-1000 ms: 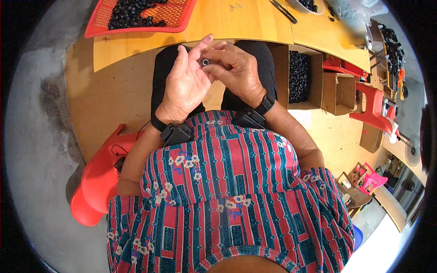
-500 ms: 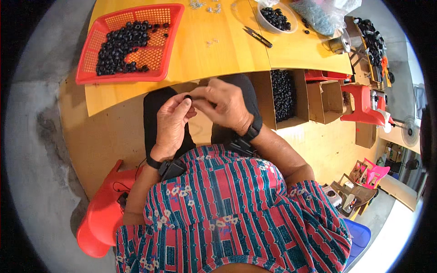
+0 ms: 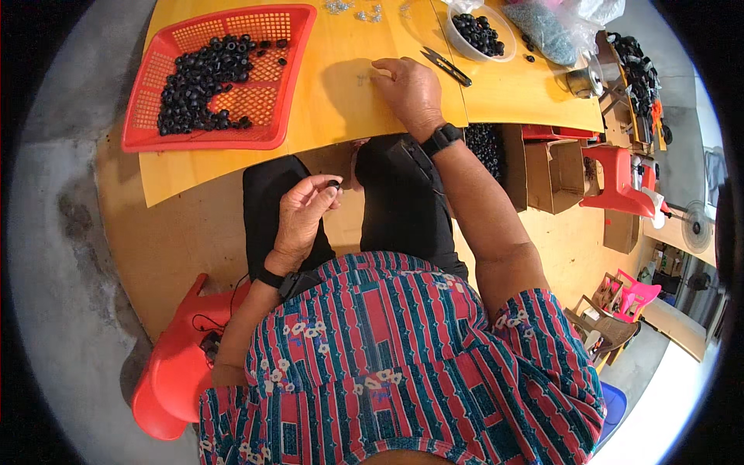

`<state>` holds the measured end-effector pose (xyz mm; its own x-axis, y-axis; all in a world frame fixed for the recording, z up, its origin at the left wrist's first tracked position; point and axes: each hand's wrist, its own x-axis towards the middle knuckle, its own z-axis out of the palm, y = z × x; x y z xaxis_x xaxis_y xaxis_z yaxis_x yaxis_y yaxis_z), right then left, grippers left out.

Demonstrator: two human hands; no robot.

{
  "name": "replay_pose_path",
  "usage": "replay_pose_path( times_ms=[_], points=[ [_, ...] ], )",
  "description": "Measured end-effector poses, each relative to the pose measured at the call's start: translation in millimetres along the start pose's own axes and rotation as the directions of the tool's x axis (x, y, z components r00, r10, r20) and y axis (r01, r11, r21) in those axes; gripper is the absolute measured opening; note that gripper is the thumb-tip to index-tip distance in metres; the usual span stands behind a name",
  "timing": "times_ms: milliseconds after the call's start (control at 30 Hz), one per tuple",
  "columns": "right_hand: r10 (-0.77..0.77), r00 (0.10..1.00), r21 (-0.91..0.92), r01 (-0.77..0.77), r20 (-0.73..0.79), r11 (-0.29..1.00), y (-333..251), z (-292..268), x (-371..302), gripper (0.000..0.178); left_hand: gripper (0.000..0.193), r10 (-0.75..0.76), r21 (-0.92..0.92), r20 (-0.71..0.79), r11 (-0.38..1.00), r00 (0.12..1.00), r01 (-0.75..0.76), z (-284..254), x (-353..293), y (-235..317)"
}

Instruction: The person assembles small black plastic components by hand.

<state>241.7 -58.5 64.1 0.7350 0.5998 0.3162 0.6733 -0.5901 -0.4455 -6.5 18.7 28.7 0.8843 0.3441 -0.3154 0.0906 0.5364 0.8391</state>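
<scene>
My left hand (image 3: 306,213) is closed in a pinch above my lap, holding a small round black plastic part (image 3: 334,184) between thumb and fingertips. Over the yellow table, my right hand (image 3: 409,89) reaches out palm down, its fingers a little apart and pointing left. Its fingertips are close to a few tiny clear pieces (image 3: 362,78) lying on the tabletop, and I see nothing held in it. A red plastic basket (image 3: 267,139) stands at the left of the table, with many black parts (image 3: 205,77) like the held one heaped inside.
Black thread snips (image 3: 447,67) lie right of my right hand. Behind them stands a clear tub (image 3: 508,53) of black parts, beside a plastic bag (image 3: 550,31) and a metal cup (image 3: 583,80). Cardboard boxes (image 3: 554,174) sit below the table's right side. A red chair (image 3: 182,364) is at left.
My right hand has left the black part and moved up and forward onto the table. My left hand keeps the part and has lowered slightly.
</scene>
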Motion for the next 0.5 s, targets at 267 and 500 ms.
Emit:
replay_pose_path(
  times_ms=[267, 500],
  points=[
    [0.007, 1.000, -0.056, -0.007, 0.004, 0.998, -5, 2, -3, 0.017, 0.022, 0.004, 0.016, 0.023, 1.000, 1.000, -0.004, 0, -1, 3],
    [0.014, 0.999, -0.259, -0.023, -0.037, 0.966, 7, 7, -1, 0.018, 0.024, -0.005, 0.036, 0.016, 0.999, 1.000, 0.004, -3, 8, 4]
  ],
)
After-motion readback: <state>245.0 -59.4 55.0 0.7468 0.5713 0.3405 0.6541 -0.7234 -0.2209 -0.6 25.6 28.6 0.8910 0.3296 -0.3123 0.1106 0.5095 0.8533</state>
